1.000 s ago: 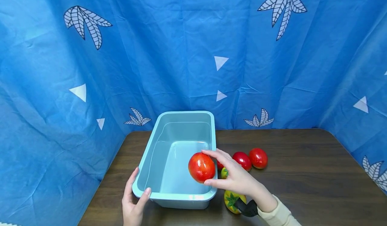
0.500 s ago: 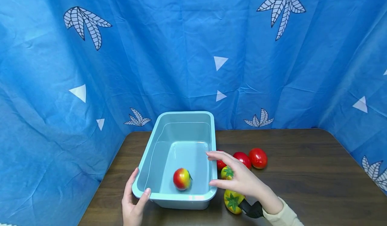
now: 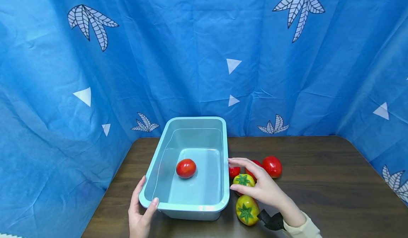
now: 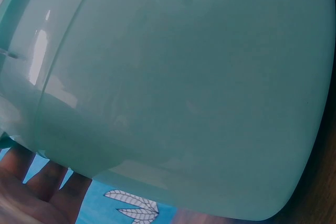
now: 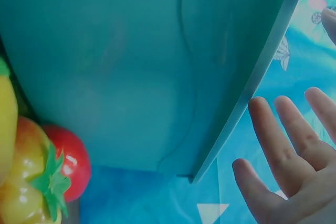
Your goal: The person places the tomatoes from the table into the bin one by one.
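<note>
My left hand [image 3: 139, 212] holds the near left corner of a light blue plastic basin [image 3: 183, 207], thumb over the near rim and fingers along the outside of the left wall. A shiny red tomato [image 3: 186, 168] lies on its side inside, left of the basin's middle. Beyond the right rim, my right hand [image 3: 262, 185] hovers with thumb and fingers spread and nothing between them. Under it is a tomato with a yellow top and green calyx [image 3: 244, 180]. In the right wrist view, the fingertips [image 5: 259, 106] overlap the basin's rim.
Another yellow-topped tomato [image 3: 247, 210] stands nearer the front, beside the black wrist strap [image 3: 271, 221]. Red tomatoes sit farther back, one of them [image 3: 272, 166] at the far right of the group. A blue patterned curtain [image 3: 204, 54] hangs behind the brown table [image 3: 318, 181].
The tomato has left my right hand, dropped into the basin and rolled back and left. My right hand has drawn rightward over the rim to the other tomatoes. The left hand stays put.
</note>
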### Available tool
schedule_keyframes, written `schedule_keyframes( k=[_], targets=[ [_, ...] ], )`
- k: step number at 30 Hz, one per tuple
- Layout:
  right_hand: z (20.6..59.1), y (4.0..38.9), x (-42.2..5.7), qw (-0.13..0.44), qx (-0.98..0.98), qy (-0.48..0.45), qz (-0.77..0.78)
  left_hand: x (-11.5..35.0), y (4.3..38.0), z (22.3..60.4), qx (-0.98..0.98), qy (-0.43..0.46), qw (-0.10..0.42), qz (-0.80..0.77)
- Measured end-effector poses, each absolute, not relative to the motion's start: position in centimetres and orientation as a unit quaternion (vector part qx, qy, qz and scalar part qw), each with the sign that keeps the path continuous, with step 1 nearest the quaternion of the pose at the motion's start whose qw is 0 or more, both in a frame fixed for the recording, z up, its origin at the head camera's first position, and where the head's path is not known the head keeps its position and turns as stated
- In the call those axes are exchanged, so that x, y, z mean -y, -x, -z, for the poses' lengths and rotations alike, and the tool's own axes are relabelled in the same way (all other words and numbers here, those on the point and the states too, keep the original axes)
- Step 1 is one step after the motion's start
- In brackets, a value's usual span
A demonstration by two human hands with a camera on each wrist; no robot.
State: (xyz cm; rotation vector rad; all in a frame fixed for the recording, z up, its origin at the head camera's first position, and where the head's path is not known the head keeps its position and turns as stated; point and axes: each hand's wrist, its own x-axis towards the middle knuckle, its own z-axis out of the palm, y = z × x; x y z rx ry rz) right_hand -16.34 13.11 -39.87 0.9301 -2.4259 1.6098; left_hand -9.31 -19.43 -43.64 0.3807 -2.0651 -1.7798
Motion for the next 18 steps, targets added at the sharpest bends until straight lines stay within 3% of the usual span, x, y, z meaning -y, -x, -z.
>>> schedule_keyframes(
  k=[18],
  targets=[
    [42.2,17.7,-15.1,0.068,0.801,-0.258,-0.536,19.5,9.4,43.7,0.734,-0.132,0.202,0.635]
  ],
)
